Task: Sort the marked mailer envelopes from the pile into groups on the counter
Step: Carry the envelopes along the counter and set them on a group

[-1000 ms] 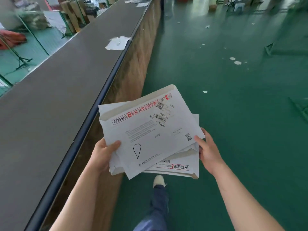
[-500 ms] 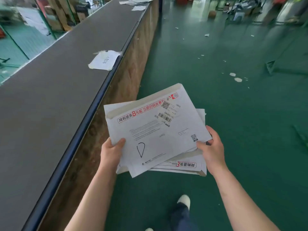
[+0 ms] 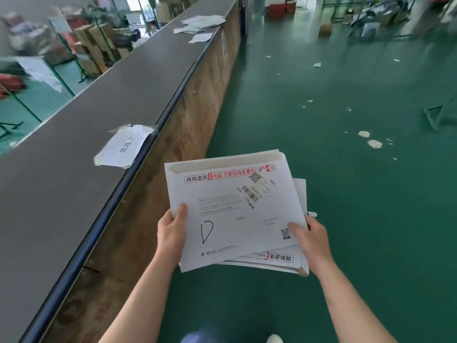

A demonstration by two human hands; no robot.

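White paper under both thumbs: left hand (image 3: 170, 233) grips the near-left edge of the stack of mailer envelopes (image 3: 300, 191), thumb pressed flat on top, the other fingers hidden beneath; right hand (image 3: 312, 240) pinches the near-right corner the same way, thumb on top beside the small QR code. I cannot tell how the fingers underneath lie. Top envelope (image 3: 235, 214) carries a hand-drawn "D" (image 3: 206, 231), a red-printed banner and a barcode label. Stack is held level over the green floor (image 3: 333, 169), just right of the counter (image 3: 74, 157), not touching it. Change since a second ago: the top envelope sat skewed across the stack, now it is squared up nearer my view, and the taped paper label (image 3: 122, 147) on the counter has slid from well ahead to nearly abreast of the left hand, so I judge the person is walking along the counter towards the spot for the D group. Far group of sorted envelopes (image 3: 200, 24) lies at the counter's distant end. Counts: two hands, both holding; one stack in hand, with at least three envelopes showing edges, exact number hidden; one taped label; one far cluster on the counter, several sheets, too blurred to count. Paper scraps (image 3: 369, 139) litter the floor, a dozen or so.
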